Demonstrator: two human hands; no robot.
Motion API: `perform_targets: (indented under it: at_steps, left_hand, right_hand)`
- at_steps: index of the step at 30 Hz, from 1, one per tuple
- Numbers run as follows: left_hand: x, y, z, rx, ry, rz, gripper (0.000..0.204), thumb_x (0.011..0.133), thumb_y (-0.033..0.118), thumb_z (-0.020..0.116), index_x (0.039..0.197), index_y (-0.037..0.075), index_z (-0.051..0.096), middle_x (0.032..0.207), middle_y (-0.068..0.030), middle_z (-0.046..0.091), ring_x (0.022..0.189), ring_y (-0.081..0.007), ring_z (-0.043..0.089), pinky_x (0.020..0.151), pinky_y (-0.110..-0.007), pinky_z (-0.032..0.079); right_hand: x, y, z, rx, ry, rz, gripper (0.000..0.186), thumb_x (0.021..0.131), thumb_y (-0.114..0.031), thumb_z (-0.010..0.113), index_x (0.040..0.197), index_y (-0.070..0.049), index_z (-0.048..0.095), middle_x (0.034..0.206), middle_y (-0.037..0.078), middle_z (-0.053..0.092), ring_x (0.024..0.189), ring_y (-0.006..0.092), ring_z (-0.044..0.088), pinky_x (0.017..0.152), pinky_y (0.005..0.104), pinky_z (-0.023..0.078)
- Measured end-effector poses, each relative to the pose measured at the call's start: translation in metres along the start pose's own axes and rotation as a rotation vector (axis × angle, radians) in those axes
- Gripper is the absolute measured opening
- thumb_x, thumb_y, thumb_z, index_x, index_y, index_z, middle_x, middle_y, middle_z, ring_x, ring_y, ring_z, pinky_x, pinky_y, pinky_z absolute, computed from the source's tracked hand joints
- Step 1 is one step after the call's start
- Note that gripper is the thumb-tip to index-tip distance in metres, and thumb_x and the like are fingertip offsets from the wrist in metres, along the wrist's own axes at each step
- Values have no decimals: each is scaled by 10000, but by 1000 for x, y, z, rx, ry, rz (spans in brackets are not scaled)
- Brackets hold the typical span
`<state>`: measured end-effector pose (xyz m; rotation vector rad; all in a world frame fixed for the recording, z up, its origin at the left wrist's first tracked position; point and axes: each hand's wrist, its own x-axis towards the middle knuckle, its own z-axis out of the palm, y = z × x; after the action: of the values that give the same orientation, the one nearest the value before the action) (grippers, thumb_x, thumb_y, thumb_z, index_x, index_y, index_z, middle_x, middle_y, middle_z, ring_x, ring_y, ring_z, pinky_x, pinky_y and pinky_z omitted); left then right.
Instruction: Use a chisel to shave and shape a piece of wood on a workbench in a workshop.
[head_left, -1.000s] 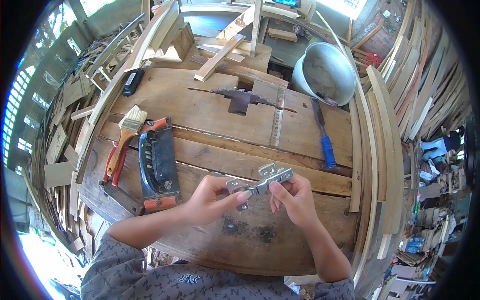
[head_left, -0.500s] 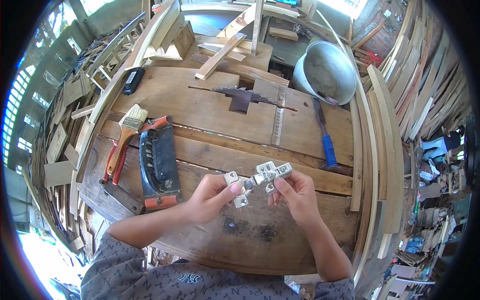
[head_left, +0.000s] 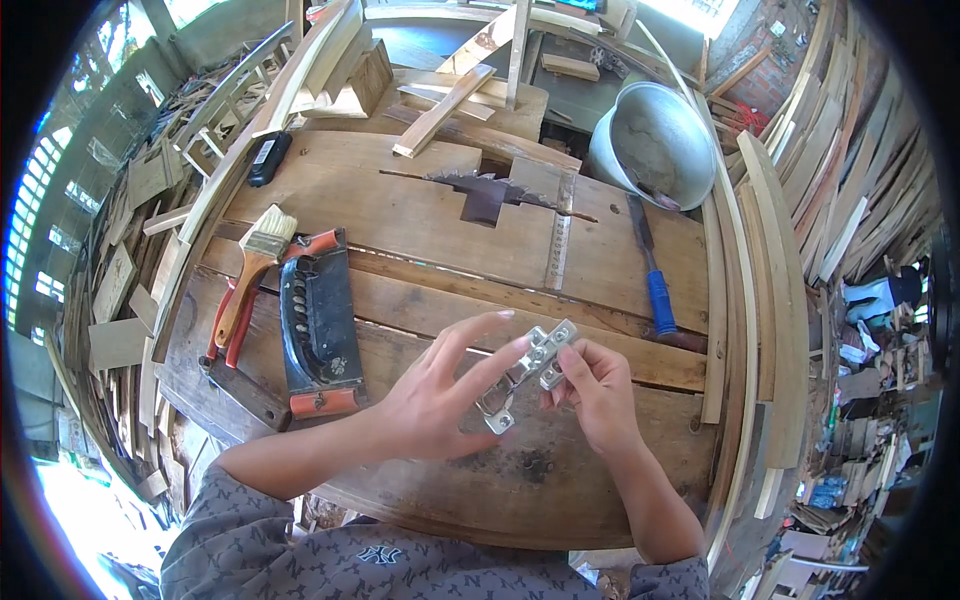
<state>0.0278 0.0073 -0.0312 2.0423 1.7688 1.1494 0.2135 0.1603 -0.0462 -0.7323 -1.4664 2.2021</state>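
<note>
A silvery metal cabinet hinge (head_left: 538, 354) is held above the near half of the wooden table. My right hand (head_left: 602, 400) pinches its mounting-plate end between thumb and fingers. The hinge slants, its cup end lower and toward my left hand. With fingers spread, my left hand (head_left: 432, 392) reaches around that cup end, the forefinger close to the hinge's middle and the thumb below. Whether the left fingertips touch the metal is hard to see. Part of the cup is hidden behind the left hand.
A saw blade (head_left: 482, 198) sticks up through the wooden table (head_left: 380, 240). On the left lie a paintbrush (head_left: 262, 250), red-handled pliers (head_left: 236, 330), a black-and-orange tool (head_left: 322, 330) and a black device (head_left: 268, 160). Rightward are a blue-handled chisel (head_left: 660, 300) and a metal pot (head_left: 655, 145).
My left hand has let go of its pinch on the cup end and spread its fingers. The hinge now slants more steeply, its cup end shifted right and down. My right hand keeps its grip.
</note>
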Motion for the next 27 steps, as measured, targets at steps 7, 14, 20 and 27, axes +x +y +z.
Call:
perform_targets:
  at_steps: [7,14,20,27]
  left_hand:
    - [-3,-8,6,141,25,160,790,741,93,828,1472,29,536,1420,-168,564,1296,-392,555,1019,-497,521]
    - [-3,-8,3,-52,58,22,590,878,61,758,1431,-13,564,1189,-176,686,1042,-313,685,867,-406,570]
    - [-5,-7,3,-603,8,-443,422,1033,161,665,1396,-44,600,1001,-127,741,870,-181,703,778,-321,554]
    - [-7,-13,5,-1097,-26,-597,413,1107,281,561,1352,-45,626,1011,-98,747,868,-153,709,797,-300,564]
  right_hand:
    - [-2,2,6,25,-31,37,260,1071,-215,631,905,-15,624,754,61,685,632,116,640,604,279,519]
    - [-3,-3,10,4,-66,27,224,1068,-186,619,926,-13,629,753,52,683,662,108,642,653,264,526]
    - [-6,-1,8,-144,-3,-143,181,1016,-152,700,1027,0,602,851,42,679,732,79,633,671,244,518]
    - [-6,-7,14,-310,50,-149,267,1016,-169,710,1169,28,613,910,53,691,784,49,624,643,222,513]
